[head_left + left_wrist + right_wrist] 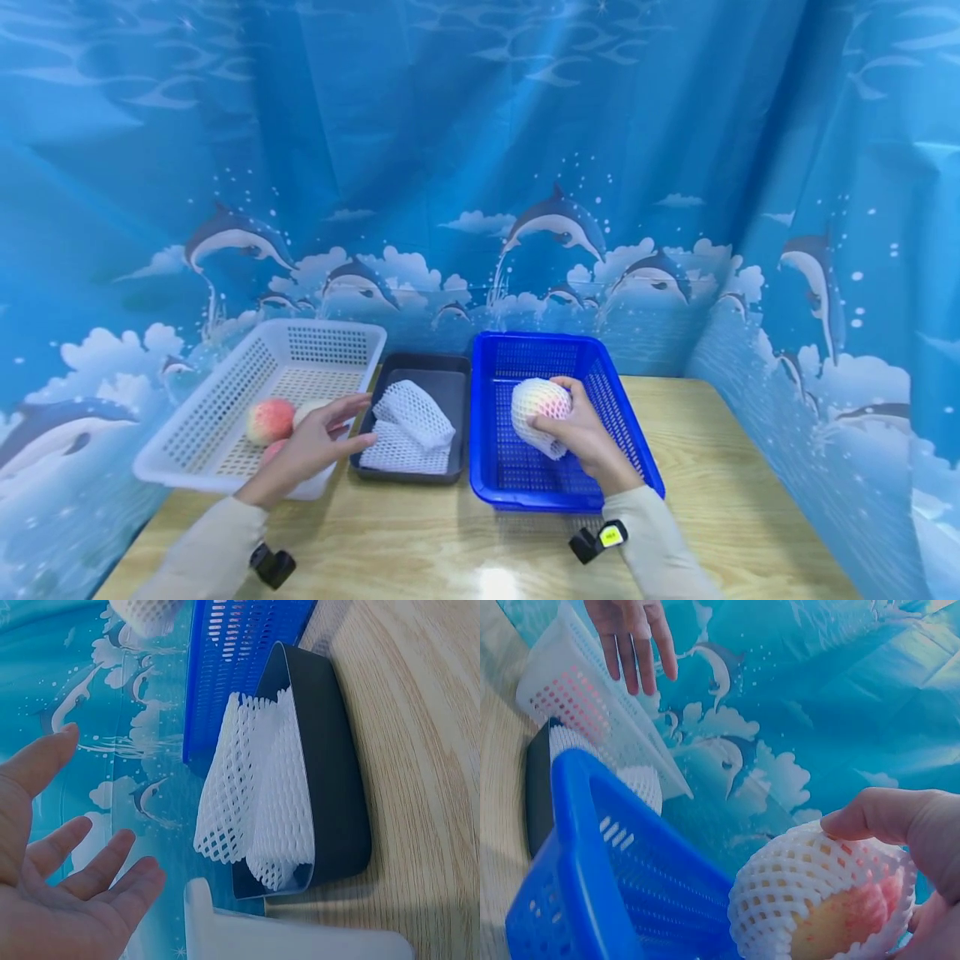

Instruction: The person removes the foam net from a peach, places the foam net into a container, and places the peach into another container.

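My right hand (581, 425) grips a peach (844, 919) wrapped in a white foam net sleeve (772, 881), held over the blue basket (487, 492). Part of the peach's pink and yellow skin shows through the opening of the sleeve. The left hand (318, 442) hovers with spread, relaxed fingers between the white basket (180, 479) and the black tray (459, 417); nothing is in it. White foam net sleeves (255, 787) lie in the black tray, close to the left fingertips in the head view. In the white basket sit several peaches (270, 421), partly hidden by the left hand.
The three containers stand side by side on a wooden table (405, 533), the white one at left and the blue one at right. A blue curtain with dolphins (555, 225) hangs right behind them and along both sides. Dark wrist cameras (272, 567) are strapped on both wrists.
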`<state>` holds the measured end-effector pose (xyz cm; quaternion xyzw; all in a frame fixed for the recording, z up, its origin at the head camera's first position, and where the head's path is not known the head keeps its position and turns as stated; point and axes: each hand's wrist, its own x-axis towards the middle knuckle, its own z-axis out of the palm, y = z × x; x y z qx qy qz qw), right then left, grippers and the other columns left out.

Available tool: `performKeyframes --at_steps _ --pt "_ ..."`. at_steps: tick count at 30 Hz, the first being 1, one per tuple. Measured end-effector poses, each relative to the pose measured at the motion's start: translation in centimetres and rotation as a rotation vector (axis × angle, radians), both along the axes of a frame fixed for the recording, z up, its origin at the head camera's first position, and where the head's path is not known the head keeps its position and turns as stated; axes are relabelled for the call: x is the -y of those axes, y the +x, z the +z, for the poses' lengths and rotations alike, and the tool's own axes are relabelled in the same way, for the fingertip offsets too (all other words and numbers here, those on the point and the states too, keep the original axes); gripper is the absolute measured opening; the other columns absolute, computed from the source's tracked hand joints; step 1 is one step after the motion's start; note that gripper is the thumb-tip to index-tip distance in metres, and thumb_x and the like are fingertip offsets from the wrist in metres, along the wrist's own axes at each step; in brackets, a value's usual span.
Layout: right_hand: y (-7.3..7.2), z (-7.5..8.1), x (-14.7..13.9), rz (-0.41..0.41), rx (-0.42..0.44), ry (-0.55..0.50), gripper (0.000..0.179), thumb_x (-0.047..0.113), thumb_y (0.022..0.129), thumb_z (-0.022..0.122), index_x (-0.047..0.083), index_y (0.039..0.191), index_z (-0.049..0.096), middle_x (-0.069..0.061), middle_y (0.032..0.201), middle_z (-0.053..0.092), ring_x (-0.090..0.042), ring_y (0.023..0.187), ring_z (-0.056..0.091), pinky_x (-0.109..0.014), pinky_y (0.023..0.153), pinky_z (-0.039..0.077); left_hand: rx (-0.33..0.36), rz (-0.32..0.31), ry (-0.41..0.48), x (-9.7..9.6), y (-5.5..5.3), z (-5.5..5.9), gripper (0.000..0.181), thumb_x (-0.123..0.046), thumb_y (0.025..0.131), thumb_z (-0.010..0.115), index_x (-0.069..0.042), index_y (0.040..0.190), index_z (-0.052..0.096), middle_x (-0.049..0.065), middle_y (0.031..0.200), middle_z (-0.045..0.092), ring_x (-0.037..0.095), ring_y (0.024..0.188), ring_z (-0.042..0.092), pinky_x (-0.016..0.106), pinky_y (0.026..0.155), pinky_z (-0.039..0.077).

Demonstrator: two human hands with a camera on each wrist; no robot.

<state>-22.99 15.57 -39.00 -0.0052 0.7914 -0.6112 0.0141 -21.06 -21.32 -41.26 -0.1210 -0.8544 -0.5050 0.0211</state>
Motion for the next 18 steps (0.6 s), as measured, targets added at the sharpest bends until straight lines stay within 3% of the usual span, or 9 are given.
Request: performKeyframes --at_steps 8,18 --pt "0.3 0.6 2.6 0.058 -0.018 -0.062 0.068 0.003 0.076 0.073 0.009 0.133 0.037 -0.022 0.124 0.049 -0.032 0.103 0.055 -0.035 0.076 0.054 -0.018 -0.031 0.048 -0.7 0.2 -0.1 0.07 -0.021 0.082 0.077 0.002 0.139 0.044 0.025 0.138 0.049 0.041 0.13 0.043 0.053 0.107 0.036" --pt "0.6 0.2 5.6 0.183 -0.063 -0.186 0.07 0.002 0.077 0.074 0.009 0.137 0.039 -0.021 0.124 0.051 -0.029 0.104 0.056 -0.036 0.081 0.054 0.055 -0.059 0.141 -1.8 0.7 -0.3 0.075 -0.022 0.082 0.076 0.003 0.142 0.039 0.024 0.145 0.041 0.039 0.135 0.036 0.049 0.11 0.032"
